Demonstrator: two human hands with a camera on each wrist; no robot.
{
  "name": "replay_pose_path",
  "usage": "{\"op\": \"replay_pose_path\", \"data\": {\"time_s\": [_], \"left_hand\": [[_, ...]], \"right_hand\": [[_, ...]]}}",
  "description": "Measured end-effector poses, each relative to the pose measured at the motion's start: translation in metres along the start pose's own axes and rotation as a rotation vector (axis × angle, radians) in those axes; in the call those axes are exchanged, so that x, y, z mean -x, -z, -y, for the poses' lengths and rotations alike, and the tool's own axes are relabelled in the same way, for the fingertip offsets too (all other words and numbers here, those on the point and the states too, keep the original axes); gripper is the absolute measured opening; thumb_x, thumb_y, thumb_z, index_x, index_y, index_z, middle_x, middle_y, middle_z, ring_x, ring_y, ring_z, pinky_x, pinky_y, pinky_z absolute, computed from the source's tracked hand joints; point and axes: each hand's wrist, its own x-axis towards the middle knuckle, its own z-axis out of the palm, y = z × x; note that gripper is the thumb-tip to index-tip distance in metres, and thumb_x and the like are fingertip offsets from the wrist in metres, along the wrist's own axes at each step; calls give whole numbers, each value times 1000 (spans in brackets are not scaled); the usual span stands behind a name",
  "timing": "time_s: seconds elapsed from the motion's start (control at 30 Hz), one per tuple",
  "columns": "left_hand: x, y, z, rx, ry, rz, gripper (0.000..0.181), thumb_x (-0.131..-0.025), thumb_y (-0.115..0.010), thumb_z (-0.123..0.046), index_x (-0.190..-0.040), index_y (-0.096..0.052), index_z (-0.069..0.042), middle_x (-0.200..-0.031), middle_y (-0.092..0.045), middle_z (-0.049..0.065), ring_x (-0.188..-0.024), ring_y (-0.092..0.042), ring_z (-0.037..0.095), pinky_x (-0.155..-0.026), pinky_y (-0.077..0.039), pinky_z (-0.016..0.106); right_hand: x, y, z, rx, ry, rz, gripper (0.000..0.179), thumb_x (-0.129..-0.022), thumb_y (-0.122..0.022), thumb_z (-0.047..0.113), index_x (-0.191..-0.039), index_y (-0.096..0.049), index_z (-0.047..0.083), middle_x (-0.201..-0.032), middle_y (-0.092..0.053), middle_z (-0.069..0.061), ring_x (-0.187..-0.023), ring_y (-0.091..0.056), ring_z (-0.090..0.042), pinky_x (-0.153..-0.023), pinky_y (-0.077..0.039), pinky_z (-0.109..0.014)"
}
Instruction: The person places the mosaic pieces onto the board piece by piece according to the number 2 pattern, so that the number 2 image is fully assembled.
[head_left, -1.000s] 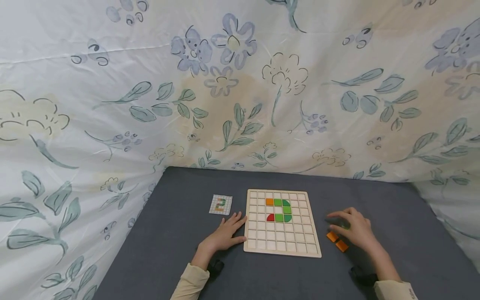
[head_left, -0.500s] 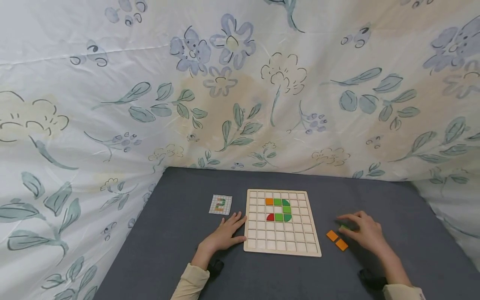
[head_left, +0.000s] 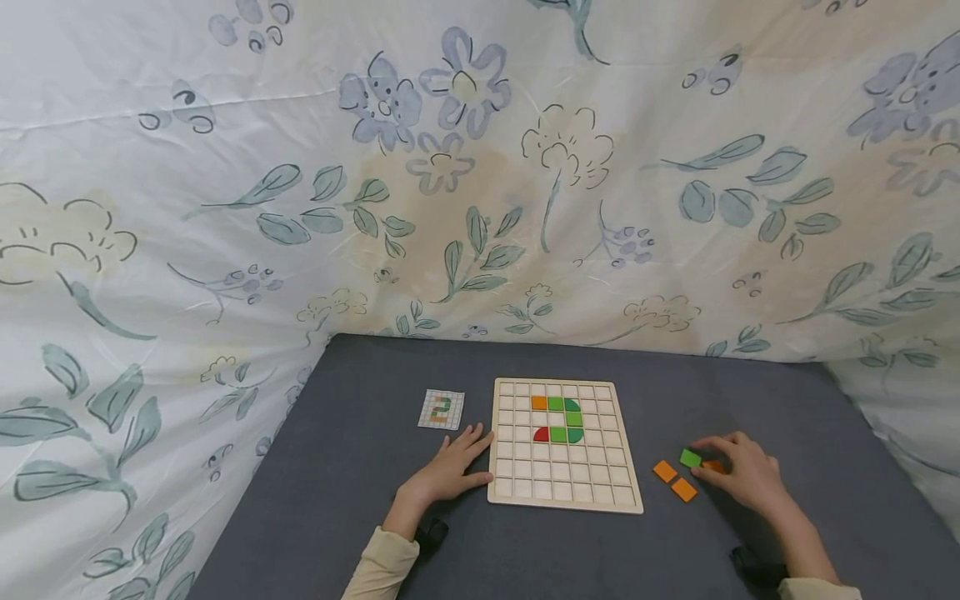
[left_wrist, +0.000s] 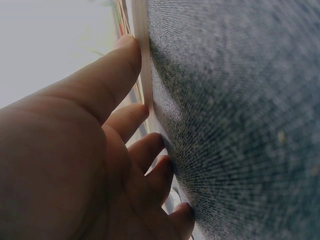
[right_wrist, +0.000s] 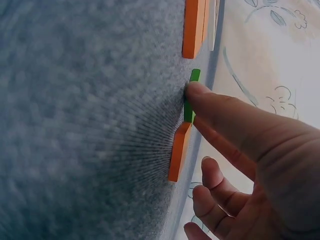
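My left hand (head_left: 442, 469) lies with spread fingers beside the left edge of a wooden grid board (head_left: 525, 492); its thumb (left_wrist: 107, 75) and fingertips touch the rim. My right hand (head_left: 750, 473) pinches a green square tile (head_left: 691, 458) on the table between thumb and index finger, the other fingers loosely bent. In the right wrist view, the thumb covers part of this green tile (right_wrist: 188, 111). An orange tile (head_left: 714, 466) sits under the right hand, partly hidden. Two more orange tiles (head_left: 664, 472) lie between board and hand.
On the board's upper part, orange, green and red tiles (head_left: 558, 434) sit in the grid, some with a rounded corner. A small pattern card (head_left: 441, 409) lies left of the board. Floral cloth (head_left: 480, 250) hangs behind the dark table (head_left: 375, 400).
My right hand has moved rightward, away from the board, and its thumb and index finger have come to the green tile. The left hand stays at the board's edge.
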Motion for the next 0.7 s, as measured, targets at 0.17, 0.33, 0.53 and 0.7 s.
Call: {"op": "replay_pose_path", "data": {"time_s": [0.17, 0.33, 0.53, 0.7], "left_hand": [[0, -1, 1, -4, -3, 3, 67, -93, -55, -36, -147, -27, -9, -153, -17, 18, -141, -11, 37, -110, -8, 62], [-1, -1, 1, 0, -2, 1, 67, -92, -56, -35, -147, -27, -8, -153, -18, 18, -141, -12, 37, -110, -8, 62], [-1, -1, 2, -9, -2, -1, 67, -92, -56, -35, -147, -27, -8, -153, -18, 18, -141, -12, 36, -110, -9, 62], [-1, -1, 2, -10, -4, -3, 67, -92, -56, -35, -147, -28, -8, -153, -18, 18, -141, -12, 36, -110, -9, 62]], "right_hand": [[0, 1, -1, 0, -2, 11, 32, -73, -77, 35, -96, -70, 15, -93, -52, -12, -82, -50, -30, -63, -31, -47], [0, 0, -2, 4, 13, 7, 27, -76, -76, 32, -95, -70, 15, -93, -52, -11, -81, -49, -29, -61, -30, -43], [-1, -2, -1, 4, 27, -19, 25, -76, -75, 26, -97, -69, 13, -93, -52, -10, -81, -49, -27, -60, -27, -38], [-6, -3, 4, 10, 43, -36, 26, -76, -75, 26, -99, -70, 14, -91, -53, -9, -79, -49, -25, -60, -28, -39]]}}
